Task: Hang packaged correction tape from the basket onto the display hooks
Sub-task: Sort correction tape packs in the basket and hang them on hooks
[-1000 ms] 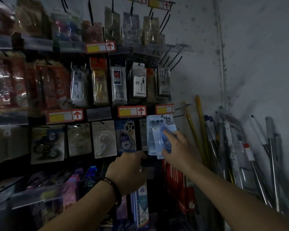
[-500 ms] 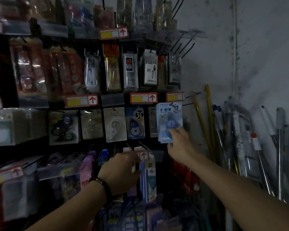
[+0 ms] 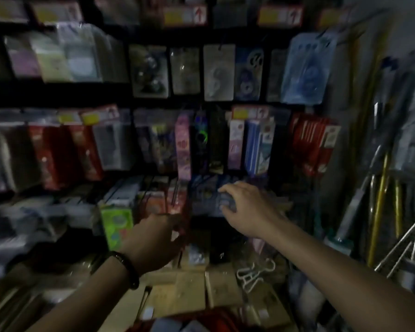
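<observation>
Seemingly mid-fetch — right hand (image 3: 246, 208) pinches a blue pack (image 3: 209, 196) low on the rack (image 3: 58, 92); left hand (image 3: 157, 238) blurred, grip untellable. Correction tape pack (image 3: 307, 70) hangs upper right — next, raise this one alongside.

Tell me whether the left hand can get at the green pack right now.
Probably yes: the green pack faces out just left of the left hand, with nothing visibly between them. The right hand grips a blue pack elsewhere.

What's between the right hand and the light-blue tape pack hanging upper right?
Head view: blue-striped packs and red packs hang between right hand and tape pack.
</observation>
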Tool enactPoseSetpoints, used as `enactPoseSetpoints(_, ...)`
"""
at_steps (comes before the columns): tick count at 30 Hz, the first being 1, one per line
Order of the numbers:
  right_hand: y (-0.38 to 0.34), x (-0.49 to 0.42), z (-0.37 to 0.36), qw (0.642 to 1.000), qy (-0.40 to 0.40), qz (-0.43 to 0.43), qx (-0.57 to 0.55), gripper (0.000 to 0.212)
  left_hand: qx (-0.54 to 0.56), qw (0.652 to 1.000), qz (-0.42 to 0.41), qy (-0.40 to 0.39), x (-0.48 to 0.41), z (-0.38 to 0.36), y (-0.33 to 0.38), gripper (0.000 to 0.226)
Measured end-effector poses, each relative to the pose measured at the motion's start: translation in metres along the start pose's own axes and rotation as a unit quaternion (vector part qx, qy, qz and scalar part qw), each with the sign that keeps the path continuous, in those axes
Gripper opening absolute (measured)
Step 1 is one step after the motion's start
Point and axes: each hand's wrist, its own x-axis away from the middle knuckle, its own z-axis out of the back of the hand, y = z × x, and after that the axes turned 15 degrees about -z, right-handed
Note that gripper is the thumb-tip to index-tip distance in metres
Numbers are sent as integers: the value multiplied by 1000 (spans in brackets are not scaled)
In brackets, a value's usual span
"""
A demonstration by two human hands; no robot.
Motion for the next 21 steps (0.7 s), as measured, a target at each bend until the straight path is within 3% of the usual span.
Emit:
enactPoseSetpoints(9,-9,83,-195,984,-164,-18,-61,39,86,986,117,-79,139,-120,-43,23)
enactPoseSetpoints(14,3,131,-306,958,-266,-76,-80,22,133,968,175,-118,184,-201,-61,14)
enactPoseSetpoints(21,50,179,-450,895,-378,-221,-86,38,158,951,227,-135,212,-297,-75,20)
